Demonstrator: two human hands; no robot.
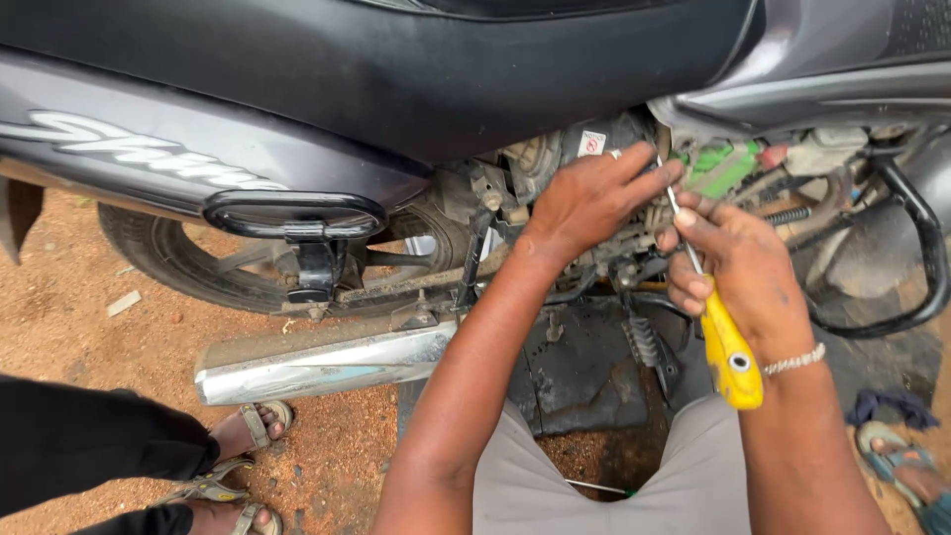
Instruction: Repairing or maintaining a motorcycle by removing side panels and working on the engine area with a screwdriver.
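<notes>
**Screwdriver at the exposed side of a motorcycle**

Right of centre, your right hand [738, 272] has its grip clamped on a yellow-handled screwdriver [730, 359], handle slanting down toward the lower right, metal shaft running up to the engine-side parts [555, 163] under the black seat [396, 69]. Just left of it, your left hand [589, 198] rests on those parts with fingers extended beside the shaft tip, its grip apart and holding nothing. A green component [723, 168] sits just beyond the fingertips. The chrome exhaust [317, 362] lies lower left. A bystander's sandalled feet [243, 436] stand at the bottom left on reddish ground [79, 337].
</notes>
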